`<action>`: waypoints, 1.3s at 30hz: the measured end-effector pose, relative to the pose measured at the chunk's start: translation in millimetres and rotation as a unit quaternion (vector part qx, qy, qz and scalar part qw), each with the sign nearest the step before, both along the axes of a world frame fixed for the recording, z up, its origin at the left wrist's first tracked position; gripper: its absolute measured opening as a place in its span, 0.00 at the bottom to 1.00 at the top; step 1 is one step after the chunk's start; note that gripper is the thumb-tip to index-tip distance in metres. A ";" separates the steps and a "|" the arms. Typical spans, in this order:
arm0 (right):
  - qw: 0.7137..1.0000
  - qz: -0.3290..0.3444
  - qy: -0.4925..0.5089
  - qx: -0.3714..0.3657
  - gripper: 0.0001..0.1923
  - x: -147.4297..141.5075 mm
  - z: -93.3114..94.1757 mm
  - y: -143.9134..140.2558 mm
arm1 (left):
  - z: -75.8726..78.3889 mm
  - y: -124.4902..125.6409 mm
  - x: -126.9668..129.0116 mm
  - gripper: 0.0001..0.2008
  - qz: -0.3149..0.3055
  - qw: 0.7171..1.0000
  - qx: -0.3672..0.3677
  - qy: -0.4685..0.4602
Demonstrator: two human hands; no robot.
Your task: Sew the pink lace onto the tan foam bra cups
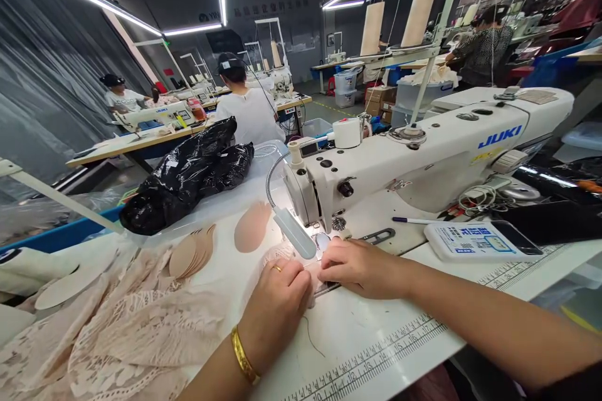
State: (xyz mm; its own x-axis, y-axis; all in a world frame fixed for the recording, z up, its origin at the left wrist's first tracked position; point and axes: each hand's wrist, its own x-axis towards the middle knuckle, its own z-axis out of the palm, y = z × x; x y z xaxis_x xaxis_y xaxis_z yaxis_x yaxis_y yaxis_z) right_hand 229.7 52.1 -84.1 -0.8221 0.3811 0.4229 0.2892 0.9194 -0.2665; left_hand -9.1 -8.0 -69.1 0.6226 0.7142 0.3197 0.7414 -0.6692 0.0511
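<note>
Lace (282, 257) lies flat under both hands at the needle; left hand (277, 301) and right hand (360, 266) press it, fingers curled, grasping nothing; fingertips near needle risk puncture; uneven pressure may skew the seam.

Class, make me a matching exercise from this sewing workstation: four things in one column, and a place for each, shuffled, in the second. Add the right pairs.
Things:
1. black plastic bag
2. pen
3. gold bangle
4. stack of beige pads

Places:
A. on the left wrist
B. on the table under the machine's arm
C. behind the table, left of the machine
D. on the table beside the lace fabric

Pairs: 1-C, 2-B, 3-A, 4-D
</note>
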 end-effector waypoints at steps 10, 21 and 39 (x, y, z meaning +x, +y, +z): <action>1.000 -0.006 0.000 -0.009 0.15 0.9 -2.8 0.6 | -0.9 0.3 6.3 0.11 -0.001 0.999 0.018 -0.026; 0.999 -0.003 0.019 -0.032 0.15 0.2 -1.9 0.6 | -2.9 5.4 7.4 0.10 -0.018 0.999 0.019 -0.048; 0.993 -0.109 0.005 -0.036 0.15 -6.5 -5.0 3.3 | -0.3 55.1 -12.1 0.14 -0.073 0.997 -0.016 -0.020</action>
